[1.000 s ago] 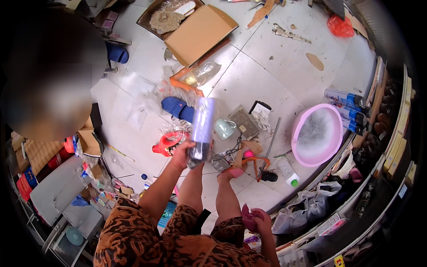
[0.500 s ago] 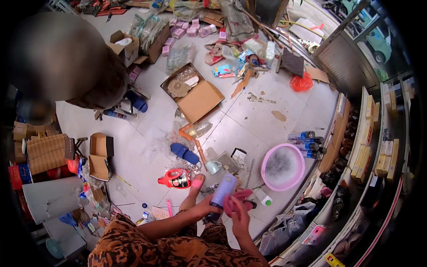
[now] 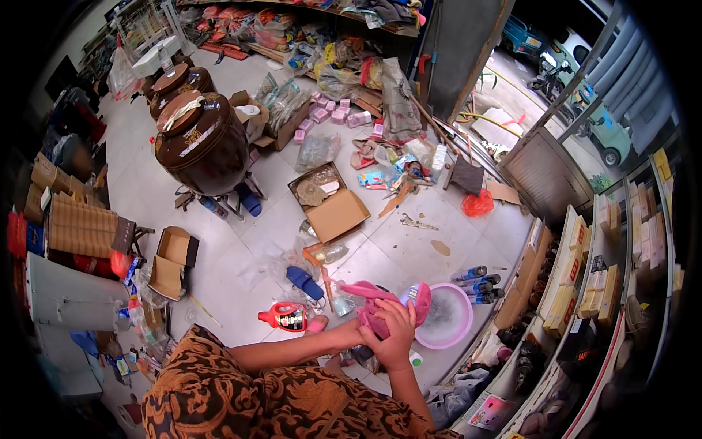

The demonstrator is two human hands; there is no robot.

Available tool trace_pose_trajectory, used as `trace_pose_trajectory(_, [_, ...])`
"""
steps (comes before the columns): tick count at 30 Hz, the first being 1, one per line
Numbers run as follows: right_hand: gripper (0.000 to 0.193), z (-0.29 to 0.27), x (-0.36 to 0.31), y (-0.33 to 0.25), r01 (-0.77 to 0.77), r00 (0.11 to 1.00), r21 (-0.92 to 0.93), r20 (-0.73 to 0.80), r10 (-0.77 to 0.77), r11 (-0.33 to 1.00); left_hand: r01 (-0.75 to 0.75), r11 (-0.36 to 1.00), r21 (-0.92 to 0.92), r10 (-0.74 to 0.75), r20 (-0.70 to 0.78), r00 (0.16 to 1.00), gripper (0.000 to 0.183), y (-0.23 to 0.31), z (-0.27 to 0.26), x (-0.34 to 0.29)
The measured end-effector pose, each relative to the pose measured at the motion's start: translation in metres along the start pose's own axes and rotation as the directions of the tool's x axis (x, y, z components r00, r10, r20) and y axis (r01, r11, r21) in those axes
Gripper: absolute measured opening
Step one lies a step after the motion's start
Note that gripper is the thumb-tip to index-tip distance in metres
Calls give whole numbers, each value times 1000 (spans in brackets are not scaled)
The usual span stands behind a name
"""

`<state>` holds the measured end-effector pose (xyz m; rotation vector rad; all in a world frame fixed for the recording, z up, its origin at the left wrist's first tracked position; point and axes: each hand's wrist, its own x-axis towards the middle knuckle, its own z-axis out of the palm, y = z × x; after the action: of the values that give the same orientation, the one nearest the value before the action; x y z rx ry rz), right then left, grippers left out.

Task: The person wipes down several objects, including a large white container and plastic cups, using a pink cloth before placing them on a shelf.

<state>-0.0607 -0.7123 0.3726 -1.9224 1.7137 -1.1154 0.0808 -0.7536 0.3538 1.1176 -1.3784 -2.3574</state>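
Head: two hands [image 3: 393, 338], one cloth [image 3: 372, 314]

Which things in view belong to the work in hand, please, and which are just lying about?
In use:
pink cloth, under the right hand
purple cylinder, partly covered, apparently held by the left hand
pink basin, probably

Lying about, apparently:
blue slipper
open cardboard box
red plastic bag
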Motion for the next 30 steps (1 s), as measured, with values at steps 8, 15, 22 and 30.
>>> trace_pose_trajectory(8, [38,-82,-23,73,-175,528,948,-136,838,264,31,992,-124,22,405,914,70,-4,23,-29])
trace_pose_trajectory(15, [42,-32,-47,31,-9,653,971,187,734,-240,-305,950,-65,311,222,924,85,0,59,-2])
trace_pose_trajectory(22, [37,-40,-72,16,-78,625,988,155,765,-137,-227,974,-28,225,-46,973,89,16,76,0])
trace_pose_trajectory(30, [40,-66,-119,2,-251,726,968,204,657,-24,-184,976,-120,119,-412,903,48,13,27,7])
